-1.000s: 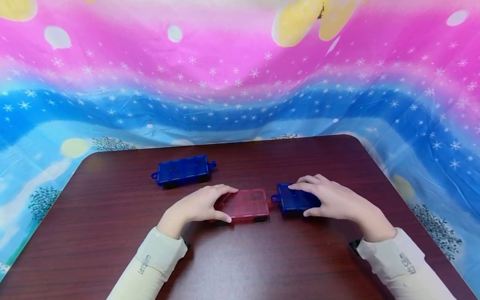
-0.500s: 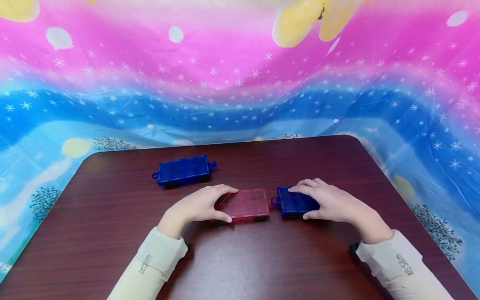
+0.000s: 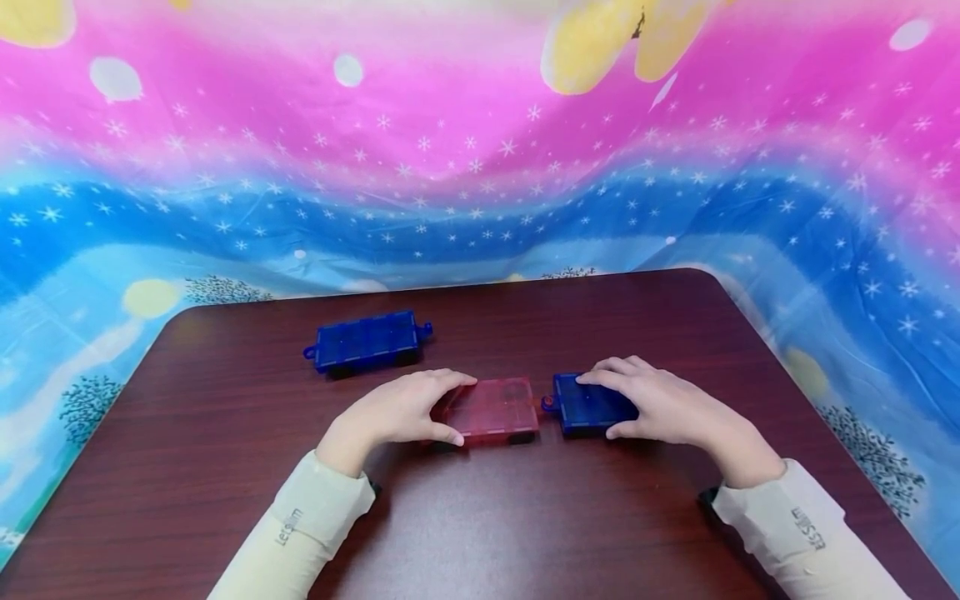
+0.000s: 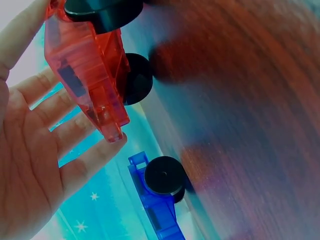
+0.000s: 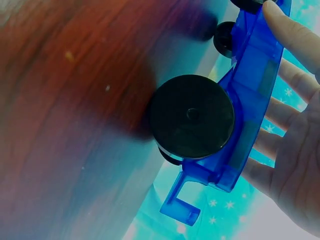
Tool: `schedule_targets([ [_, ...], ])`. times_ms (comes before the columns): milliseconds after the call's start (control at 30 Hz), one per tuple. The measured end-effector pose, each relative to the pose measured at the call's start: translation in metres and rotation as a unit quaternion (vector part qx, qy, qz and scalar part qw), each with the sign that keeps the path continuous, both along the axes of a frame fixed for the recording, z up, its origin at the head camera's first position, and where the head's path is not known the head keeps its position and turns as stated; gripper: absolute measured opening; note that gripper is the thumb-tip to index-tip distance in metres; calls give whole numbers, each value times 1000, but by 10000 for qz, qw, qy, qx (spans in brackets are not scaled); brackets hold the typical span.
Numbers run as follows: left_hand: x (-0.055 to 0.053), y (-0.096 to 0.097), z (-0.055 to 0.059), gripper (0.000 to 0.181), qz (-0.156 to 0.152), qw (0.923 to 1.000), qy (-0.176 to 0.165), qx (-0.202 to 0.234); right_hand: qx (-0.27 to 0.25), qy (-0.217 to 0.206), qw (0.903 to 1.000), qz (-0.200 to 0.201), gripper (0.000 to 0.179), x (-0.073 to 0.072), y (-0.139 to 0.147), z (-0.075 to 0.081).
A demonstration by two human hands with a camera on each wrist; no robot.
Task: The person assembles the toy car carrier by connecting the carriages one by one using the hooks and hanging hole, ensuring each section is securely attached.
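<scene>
A translucent red toy wagon [image 3: 497,407] with black wheels is in the middle of the table in the head view. My left hand [image 3: 396,408] holds its left end, thumb on the near side and fingers along the far side. To the right, my right hand [image 3: 667,402] grips the right part of a translucent blue toy wagon [image 3: 588,405], covering that end. The blue ring coupling [image 3: 549,403] meets the red wagon's coupling between them, with red showing inside the ring. From the right wrist view, a blue hook [image 5: 181,207] hangs off the held wagon's end beside a black wheel [image 5: 192,116].
Another blue wagon [image 3: 367,342], with a ring on the left and a hook on the right, stands farther back to the left. The dark wooden table [image 3: 510,525] has rounded back corners. A colourful snowflake cloth [image 3: 465,167] hangs behind and beside it.
The blue wagon in my right hand has come down slightly toward the table, and red now shows inside its ring. The left hand and red wagon have stayed in place.
</scene>
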State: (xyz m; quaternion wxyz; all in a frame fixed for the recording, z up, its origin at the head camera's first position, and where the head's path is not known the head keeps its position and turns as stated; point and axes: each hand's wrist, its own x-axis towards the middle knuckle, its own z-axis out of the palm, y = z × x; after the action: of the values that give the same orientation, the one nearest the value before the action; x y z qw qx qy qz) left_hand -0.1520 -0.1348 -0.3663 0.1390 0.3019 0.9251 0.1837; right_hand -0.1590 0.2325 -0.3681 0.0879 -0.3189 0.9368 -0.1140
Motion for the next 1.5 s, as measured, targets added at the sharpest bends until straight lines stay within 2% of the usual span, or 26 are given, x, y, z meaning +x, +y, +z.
schedule_targets([
  [333, 1, 0, 6, 75, -82, 9998, 159, 2, 2, 42, 10000, -56, 73, 0, 2, 5],
  [600, 4, -15, 9, 72, 136, 9996, 228, 53, -269, 82, 9996, -20, 74, -2, -6, 13],
  [733, 8, -31, 13, 69, 271, 9991, 293, 161, -392, 53, 9992, 40, 73, -5, -17, 16],
  [900, 12, -59, 21, 64, 640, 9965, 461, 275, -481, 8, 9987, 142, 74, -9, -32, 21],
  [1167, 13, -109, 34, 57, 1230, 9879, 936, 99, -725, -191, 9965, 368, 74, -15, -57, 27],
  [1300, 9, -128, 38, 57, 1401, 9852, 983, 99, -752, -323, 9955, 487, 73, -17, -71, 27],
  [1500, -8, -150, 37, 61, 1592, 9816, 994, 341, -876, -538, 9919, 746, 73, -22, -89, 20],
])
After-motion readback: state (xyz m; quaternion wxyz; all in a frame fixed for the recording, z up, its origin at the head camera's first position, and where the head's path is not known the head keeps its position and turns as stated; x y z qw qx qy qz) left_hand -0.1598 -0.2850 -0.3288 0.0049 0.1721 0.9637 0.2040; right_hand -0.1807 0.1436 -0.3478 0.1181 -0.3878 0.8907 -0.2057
